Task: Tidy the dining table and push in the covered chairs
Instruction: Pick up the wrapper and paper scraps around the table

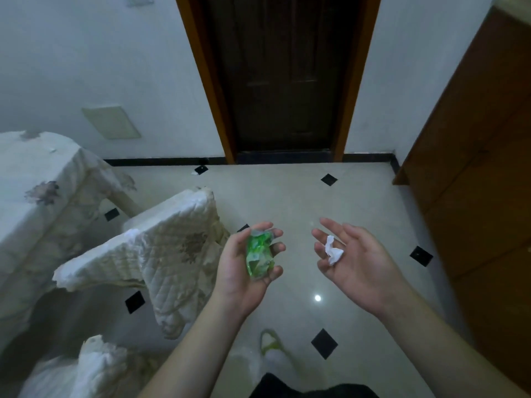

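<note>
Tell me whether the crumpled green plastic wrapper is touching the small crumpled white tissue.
Apart. The head view shows the crumpled green plastic wrapper held in the left hand and the small crumpled white tissue lying on the right hand, with bare floor between them.

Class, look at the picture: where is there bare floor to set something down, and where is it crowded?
Bare tiled floor lies between the dark door, the covered chair and the wooden cabinet. It is crowded on the left, where the chair stands close beside the covered table. The left hand holds a green wrapper; a crumpled tissue lies in the right hand.
</note>
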Available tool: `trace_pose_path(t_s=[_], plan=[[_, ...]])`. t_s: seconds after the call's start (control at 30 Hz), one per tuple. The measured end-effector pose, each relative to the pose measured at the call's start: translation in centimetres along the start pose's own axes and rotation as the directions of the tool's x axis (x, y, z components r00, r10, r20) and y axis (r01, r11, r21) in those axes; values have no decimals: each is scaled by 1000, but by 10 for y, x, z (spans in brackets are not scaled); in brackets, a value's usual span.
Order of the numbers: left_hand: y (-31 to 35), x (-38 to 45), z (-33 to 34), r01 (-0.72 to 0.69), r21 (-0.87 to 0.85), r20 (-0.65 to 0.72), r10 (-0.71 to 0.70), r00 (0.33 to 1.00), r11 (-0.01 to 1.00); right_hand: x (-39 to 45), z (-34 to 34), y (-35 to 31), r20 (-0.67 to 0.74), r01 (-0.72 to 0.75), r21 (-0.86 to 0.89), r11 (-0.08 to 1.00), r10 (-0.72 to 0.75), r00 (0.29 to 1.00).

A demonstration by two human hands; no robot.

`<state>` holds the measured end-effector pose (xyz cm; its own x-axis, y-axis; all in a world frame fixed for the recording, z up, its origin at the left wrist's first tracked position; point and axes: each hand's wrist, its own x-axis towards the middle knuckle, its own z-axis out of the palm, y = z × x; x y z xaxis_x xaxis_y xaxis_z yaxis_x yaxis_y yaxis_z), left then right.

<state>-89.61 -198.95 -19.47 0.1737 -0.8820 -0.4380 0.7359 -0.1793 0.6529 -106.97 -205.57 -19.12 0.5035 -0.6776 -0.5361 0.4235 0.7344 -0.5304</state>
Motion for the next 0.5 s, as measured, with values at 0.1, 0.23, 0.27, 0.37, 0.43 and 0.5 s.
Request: trace_pose_path(t_s=[0.1,0.23,0.27,0.37,0.43,0.5], plan=[[24,40,-11,-20,-41,-13,19,1000,999,48,25,-14,-5,-11,-38,999,10,1000],[72,96,-28,-73,-63,-59,69,996,995,113,68,-32,10,-16,-81,997,17,1000],[86,107,-30,-87,-74,-82,81,993,993,128,80,-37,14,-26,-94,995,28,1000],[132,136,-36,-140,-101,-98,130,987,985,167,114,-52,22,-39,-124,991,42,999],[161,157,-39,-173,-89,-86,166,982,981,191,133,-62,29,-39,-130,991,43,999],[183,177,-40,-187,-85,-92,179,980,979,212,147,-71,24,-44,-135,990,47,999]])
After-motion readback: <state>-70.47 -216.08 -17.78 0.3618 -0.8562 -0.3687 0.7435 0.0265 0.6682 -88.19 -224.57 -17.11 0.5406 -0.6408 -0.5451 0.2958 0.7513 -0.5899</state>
